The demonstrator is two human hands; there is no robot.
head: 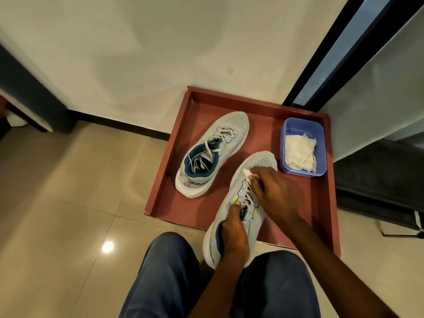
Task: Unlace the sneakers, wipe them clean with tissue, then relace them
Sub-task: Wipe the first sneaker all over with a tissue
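Two light grey sneakers with teal linings are in view. The near sneaker point(263, 164) is tilted over the front edge of a reddish-brown tray point(321, 203), its laces still threaded. My left hand point(234, 230) grips it at the collar, thumb on its side. My right hand point(273, 191) presses a small white tissue point(247, 173) against the upper near the toe end of the laces. The far sneaker point(229, 125) lies flat in the tray, its laces loose and partly tucked inside.
A purple plastic tub point(298, 125) with crumpled white tissues point(299, 152) sits at the tray's right side. My knees in blue trousers point(165, 271) are below. Tiled floor spreads to the left, a wall stands behind, and dark furniture is at the right.
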